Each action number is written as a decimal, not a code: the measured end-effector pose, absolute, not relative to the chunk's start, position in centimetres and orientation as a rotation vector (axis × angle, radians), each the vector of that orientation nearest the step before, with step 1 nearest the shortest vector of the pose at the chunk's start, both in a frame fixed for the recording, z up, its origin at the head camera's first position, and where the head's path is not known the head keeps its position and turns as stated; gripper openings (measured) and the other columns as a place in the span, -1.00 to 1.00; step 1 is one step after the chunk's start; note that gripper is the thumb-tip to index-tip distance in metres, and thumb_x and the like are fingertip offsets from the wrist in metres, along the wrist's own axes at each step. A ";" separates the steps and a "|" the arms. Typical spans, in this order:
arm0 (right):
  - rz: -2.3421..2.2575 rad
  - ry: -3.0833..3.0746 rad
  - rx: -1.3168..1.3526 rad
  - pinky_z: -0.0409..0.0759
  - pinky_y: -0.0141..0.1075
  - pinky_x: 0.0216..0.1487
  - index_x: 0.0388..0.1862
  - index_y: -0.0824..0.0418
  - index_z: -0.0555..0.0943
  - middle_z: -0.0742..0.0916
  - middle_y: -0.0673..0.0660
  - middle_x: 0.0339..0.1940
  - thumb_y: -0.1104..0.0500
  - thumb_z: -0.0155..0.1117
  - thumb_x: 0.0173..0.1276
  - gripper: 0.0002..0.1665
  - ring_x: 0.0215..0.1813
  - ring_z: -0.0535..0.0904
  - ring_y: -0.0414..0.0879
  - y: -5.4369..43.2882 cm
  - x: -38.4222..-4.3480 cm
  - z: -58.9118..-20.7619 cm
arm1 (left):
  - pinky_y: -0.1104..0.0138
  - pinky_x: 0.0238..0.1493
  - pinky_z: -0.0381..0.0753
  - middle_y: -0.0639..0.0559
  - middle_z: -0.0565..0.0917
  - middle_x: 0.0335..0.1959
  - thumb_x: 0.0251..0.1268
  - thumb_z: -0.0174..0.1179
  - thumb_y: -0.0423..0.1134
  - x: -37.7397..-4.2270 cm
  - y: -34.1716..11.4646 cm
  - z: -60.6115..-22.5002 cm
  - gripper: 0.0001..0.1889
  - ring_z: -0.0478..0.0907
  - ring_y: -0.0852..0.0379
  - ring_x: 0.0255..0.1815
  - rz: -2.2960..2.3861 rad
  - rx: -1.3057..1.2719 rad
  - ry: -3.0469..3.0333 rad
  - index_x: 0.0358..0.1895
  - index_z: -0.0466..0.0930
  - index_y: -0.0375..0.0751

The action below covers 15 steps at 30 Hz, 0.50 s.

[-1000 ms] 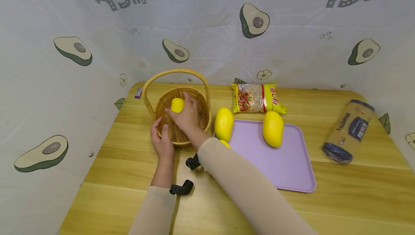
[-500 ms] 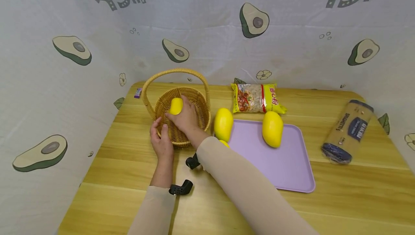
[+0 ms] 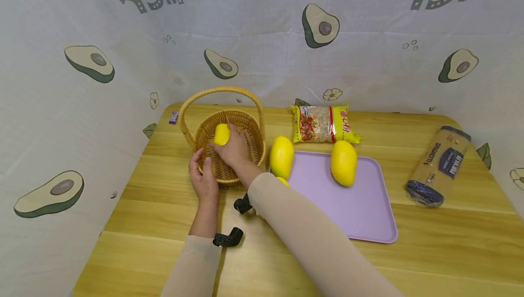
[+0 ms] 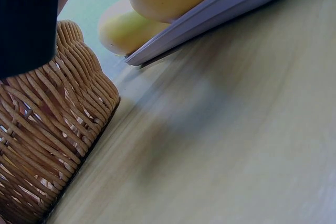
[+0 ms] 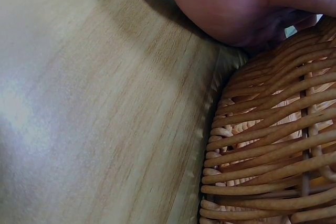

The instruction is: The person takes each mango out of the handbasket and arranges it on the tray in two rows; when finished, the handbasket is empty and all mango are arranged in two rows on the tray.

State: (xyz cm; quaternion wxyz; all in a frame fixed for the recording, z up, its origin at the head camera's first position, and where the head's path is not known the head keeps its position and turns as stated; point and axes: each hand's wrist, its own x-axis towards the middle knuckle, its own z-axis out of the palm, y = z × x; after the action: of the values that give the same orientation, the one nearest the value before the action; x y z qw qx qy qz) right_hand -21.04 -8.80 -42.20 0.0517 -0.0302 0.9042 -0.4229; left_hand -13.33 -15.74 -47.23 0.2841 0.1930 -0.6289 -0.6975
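A wicker basket (image 3: 227, 181) with a tall arched handle stands at the left of the table. My right hand (image 3: 236, 150) reaches inside it, thumb and fingers around a yellow mango (image 3: 222, 134). At the basket's front left side, my left hand (image 3: 204, 184) holds the rim, thumb toward the inside and fingers outside. The left wrist view has the woven basket wall (image 4: 58, 124) close up. In the right wrist view a hand (image 5: 231, 3) lies against the basket side (image 5: 273, 156); the held mango is hidden there.
Right of the basket lies a lilac tray (image 3: 360, 215) with a mango (image 3: 282, 157) at its left and another mango (image 3: 344, 163) farther right. My right sleeve mostly covers a third mango (image 3: 283, 181). A noodle packet (image 3: 321, 124) lies behind; a spaghetti pack (image 3: 439, 166) lies far right.
My right thumb has closed in slightly on the mango, which stays low inside the basket. The left hand and basket look almost still.
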 end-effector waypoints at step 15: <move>-1.349 2.741 -0.082 0.66 -0.11 0.06 0.59 0.06 0.26 0.51 0.30 0.32 -0.05 0.47 0.31 -0.05 0.12 0.59 0.09 -8.8 -20.8 -42.1 | 0.09 0.66 0.01 -0.11 0.46 0.42 0.48 0.06 -0.31 -13.2 -15.7 -47.1 -0.62 0.18 0.01 0.60 -1.851 0.524 -1.697 0.28 0.50 -0.31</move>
State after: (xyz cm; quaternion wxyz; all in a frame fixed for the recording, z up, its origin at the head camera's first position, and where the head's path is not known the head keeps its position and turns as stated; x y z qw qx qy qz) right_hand -20.76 -8.81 -42.07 0.0429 -0.0268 0.8961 -0.4410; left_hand -13.17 -15.71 -47.11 0.2844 0.1958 -0.6342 -0.6918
